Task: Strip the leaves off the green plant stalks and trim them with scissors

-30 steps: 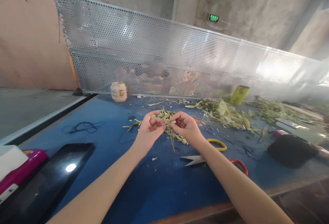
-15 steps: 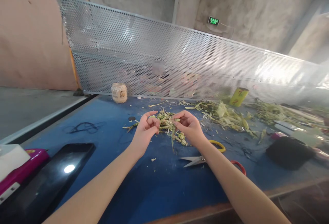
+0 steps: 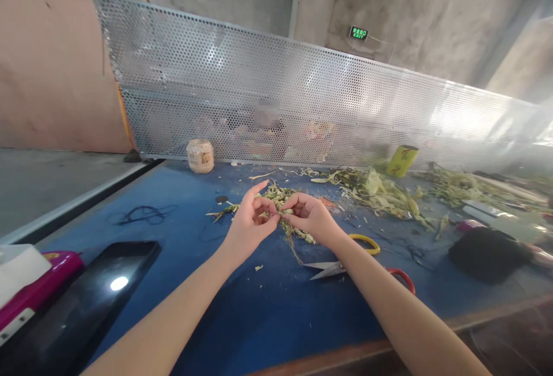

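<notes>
My left hand point(image 3: 250, 217) and my right hand point(image 3: 311, 218) meet over the blue table, thumbs and forefingers pinched and almost touching. Between the fingertips is a thin, pale green-brown plant strand point(image 3: 292, 242), whose loose end hangs toward the scissors; the pinched part is mostly hidden. Behind and under the fingers lies a small heap of dried, crumbly plant scraps point(image 3: 280, 193). Scissors point(image 3: 326, 269) with one yellow and one red handle lie with blades apart, partly under my right forearm.
Pale husk strips point(image 3: 374, 192) are piled at right, near a yellow-green can point(image 3: 402, 161). A twine-wrapped jar point(image 3: 200, 156) stands by the perforated metal screen point(image 3: 259, 76). A black phone point(image 3: 125, 289), magenta box point(image 3: 43, 284) and dark thread point(image 3: 144, 213) lie left; a black object point(image 3: 490, 254) sits right.
My right hand has moved left and my left hand slightly right, so their fingertips now come together. The left fingers have closed into a pinch. The strand has shifted along.
</notes>
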A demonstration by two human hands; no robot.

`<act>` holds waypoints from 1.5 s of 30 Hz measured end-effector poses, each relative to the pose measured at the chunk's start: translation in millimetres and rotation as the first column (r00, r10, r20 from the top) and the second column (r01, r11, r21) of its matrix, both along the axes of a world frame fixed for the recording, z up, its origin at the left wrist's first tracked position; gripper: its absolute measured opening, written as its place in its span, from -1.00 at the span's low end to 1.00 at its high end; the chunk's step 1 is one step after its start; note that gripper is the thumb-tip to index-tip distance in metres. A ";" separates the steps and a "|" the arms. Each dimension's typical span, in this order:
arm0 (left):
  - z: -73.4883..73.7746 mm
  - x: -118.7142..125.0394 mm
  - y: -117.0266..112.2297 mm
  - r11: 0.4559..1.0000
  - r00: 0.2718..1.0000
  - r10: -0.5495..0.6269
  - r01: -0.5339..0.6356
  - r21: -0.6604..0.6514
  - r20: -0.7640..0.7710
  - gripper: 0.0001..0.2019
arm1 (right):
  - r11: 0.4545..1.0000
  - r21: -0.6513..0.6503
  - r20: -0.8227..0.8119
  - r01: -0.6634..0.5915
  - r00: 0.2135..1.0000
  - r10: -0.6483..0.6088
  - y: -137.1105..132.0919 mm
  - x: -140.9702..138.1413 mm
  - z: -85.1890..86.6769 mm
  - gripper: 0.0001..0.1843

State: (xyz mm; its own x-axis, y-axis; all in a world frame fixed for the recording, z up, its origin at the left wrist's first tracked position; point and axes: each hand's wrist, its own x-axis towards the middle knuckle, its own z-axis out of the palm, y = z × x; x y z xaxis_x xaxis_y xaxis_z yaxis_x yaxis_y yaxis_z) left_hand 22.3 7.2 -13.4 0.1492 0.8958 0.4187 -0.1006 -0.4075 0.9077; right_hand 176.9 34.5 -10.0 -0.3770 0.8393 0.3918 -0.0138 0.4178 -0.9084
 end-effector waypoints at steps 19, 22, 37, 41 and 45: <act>2.5 -0.9 -3.2 0.990 0.977 -0.141 0.138 -0.026 -0.163 -0.57 | 0.991 -0.079 0.023 0.109 0.994 -0.108 14.1 11.3 -0.2 -0.76; 3.1 -3.0 -7.8 0.963 0.934 -0.269 0.253 -0.096 -0.236 -0.59 | 0.988 -0.095 0.051 0.118 0.992 -0.113 14.2 9.7 -1.6 -0.78; 91.9 97.6 62.7 0.988 0.930 -0.146 0.123 -0.091 -0.336 -0.55 | 0.996 -0.078 0.200 -0.051 0.978 0.066 13.4 7.7 -9.2 -0.90; 79.7 63.2 80.4 0.987 0.923 0.069 -0.118 -0.108 -0.380 -0.65 | 0.994 -0.094 0.172 0.051 0.984 -0.035 13.1 7.0 -7.2 -0.90; 53.8 11.4 56.1 0.922 0.882 0.082 -0.243 -0.300 -0.463 -0.71 | 0.995 0.020 0.074 0.102 0.992 -0.104 11.9 1.8 -5.7 -0.88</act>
